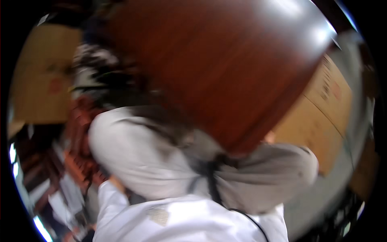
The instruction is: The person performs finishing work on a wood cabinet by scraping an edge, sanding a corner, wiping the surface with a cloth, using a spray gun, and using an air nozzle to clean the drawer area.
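Observation:
A large reddish-brown wooden panel (225, 68) with a glossy face stretches away from between my bent knees. Its near corner is close to my lap. At its right edge, a small skin-coloured patch of my right hand (269, 137) shows just beyond my right knee, against or very near the panel. Motion blur and the knee hide its fingers. Down beside my left thigh is my left hand (117, 183), with only the part near the wrist showing. It is nearest to a row of reddish-brown wooden pieces (78, 161); whether it touches them I cannot tell.
Cardboard boxes stand at the far left (44, 76) and to the right of the panel (318, 121). Blurred dark and pale clutter (100, 68) lies beyond my left knee. White and brown pieces (60, 201) are scattered at the lower left. Grey floor (306, 201) shows at right.

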`<state>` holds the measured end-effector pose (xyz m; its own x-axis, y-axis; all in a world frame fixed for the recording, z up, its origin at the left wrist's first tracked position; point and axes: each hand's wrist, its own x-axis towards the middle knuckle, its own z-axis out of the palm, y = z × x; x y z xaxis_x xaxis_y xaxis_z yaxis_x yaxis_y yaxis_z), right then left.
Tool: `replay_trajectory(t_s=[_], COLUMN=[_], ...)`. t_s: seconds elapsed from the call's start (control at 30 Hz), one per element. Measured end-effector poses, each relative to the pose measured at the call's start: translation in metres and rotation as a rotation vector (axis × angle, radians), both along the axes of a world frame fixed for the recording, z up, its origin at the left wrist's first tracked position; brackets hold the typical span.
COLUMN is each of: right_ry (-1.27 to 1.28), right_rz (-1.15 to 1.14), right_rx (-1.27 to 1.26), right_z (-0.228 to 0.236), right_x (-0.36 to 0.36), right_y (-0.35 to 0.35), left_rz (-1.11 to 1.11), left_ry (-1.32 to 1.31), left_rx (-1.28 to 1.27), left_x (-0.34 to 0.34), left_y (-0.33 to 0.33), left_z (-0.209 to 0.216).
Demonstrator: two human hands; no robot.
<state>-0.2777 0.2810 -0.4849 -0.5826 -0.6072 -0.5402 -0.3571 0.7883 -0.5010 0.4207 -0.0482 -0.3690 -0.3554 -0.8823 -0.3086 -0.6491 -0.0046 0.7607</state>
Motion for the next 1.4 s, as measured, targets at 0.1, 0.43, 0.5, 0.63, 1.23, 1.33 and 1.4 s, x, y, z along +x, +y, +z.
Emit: replay_trajectory(t_s=[0.1,0.43,0.5,0.63,1.23,1.33,1.4], right_ry=[-0.069,0.088,0.077,0.022,-0.518,-0.543,-0.579], right_rz=[0.07,0.229,0.263,0.333,0.845,0.864,0.872], right_rx=[-0.114,-0.518,-0.63,-0.904,-0.976,-0.824,-0.707], right_z=[-0.038,0.068,0.12,0.253,0.531,0.494,0.469], right_x=[0.01,-0.026,-0.014,0.031,0.346,0.359,0.362], right_y=[0.001,-0.218,-0.257,-0.336,-0.339,-0.338,-0.338], left_rz=[-0.099,0.117,-0.025,-0.169,0.242,0.259,0.226], left_ry=[-0.116,0.234,0.109,0.296,0.507,0.472,0.44], left_rx=[-0.102,-0.537,-0.817,-1.255,-1.03,-0.916,-0.809], left_x=[-0.024,-0.106,-0.127,-0.169,-0.119,-0.107,-0.103], left_y=[0.034,0.064,0.073,0.081,0.014,0.015,0.015], left_z=[0.062,0.236,0.284,0.357,0.374,0.332,0.302])
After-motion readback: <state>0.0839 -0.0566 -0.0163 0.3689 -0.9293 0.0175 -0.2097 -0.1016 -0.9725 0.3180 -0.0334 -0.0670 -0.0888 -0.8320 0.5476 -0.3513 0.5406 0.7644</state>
